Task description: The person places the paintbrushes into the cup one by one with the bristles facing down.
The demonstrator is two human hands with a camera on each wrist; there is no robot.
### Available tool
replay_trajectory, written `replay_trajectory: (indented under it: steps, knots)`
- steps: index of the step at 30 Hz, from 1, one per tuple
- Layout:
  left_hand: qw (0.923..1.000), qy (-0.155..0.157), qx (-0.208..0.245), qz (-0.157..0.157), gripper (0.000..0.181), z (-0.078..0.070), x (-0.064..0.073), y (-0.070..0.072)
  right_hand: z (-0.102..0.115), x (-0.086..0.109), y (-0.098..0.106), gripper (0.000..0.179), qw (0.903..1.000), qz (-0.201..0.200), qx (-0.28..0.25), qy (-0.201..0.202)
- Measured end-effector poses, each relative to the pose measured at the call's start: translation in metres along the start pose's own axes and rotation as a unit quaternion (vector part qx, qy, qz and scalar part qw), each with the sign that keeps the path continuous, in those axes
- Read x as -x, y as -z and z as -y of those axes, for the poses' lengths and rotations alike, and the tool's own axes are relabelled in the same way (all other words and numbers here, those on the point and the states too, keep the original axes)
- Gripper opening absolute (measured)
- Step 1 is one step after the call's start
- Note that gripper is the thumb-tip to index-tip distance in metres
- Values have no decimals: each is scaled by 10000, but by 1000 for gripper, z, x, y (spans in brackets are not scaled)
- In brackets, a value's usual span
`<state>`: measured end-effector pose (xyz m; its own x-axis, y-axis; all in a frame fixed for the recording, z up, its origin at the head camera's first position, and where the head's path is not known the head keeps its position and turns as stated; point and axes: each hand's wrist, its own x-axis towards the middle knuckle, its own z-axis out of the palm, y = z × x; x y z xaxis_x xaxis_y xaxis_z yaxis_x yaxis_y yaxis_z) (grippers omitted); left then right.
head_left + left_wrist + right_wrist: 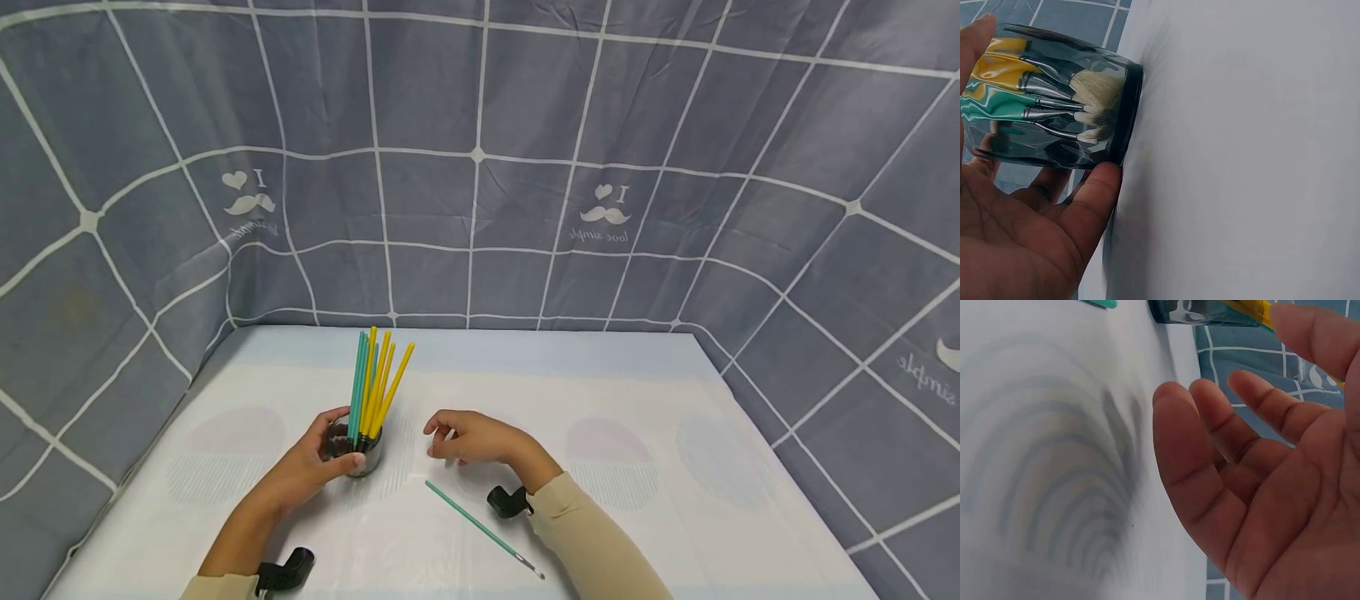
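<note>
My left hand (309, 468) holds a clear glass cup (371, 463) that stands on the table, thumb on its near side and fingers around the left. Several paintbrushes stand in the cup, bristles down, with yellow handles (390, 387) and teal handles (357, 387). In the left wrist view their pale bristles (1096, 89) show through the glass. To the right of the cup, my right hand (478, 437) hovers with fingers loosely bent, holding nothing. Below it a single teal paintbrush (474, 522) lies slantwise on the table, its tip end toward me.
The table (720, 525) has a white cover with faint printed shapes. A grey curtain (525, 108) with white grid lines hangs behind it and along both sides. Each wrist bears a small black camera, such as the left one (288, 570).
</note>
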<state>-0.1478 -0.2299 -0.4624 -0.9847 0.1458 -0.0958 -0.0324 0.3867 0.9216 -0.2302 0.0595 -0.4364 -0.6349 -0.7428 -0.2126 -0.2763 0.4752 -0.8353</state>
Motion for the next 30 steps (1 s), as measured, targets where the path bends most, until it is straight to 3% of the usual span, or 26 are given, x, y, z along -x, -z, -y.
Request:
replay_trajectory:
  steps: [5,10,30]
  knots:
    - [9999,-36,-136,-21,84,-1,-2,0,-2,5,2,30,9999,53,139,-83]
    - [9999,-127,19,28,83,-1,0,0,-5,6,-1,30,9996,92,256,-108]
    - [10000,56,-4,-32,83,-2,0,-1,-8,5,-13,27,9946,551,828,-298]
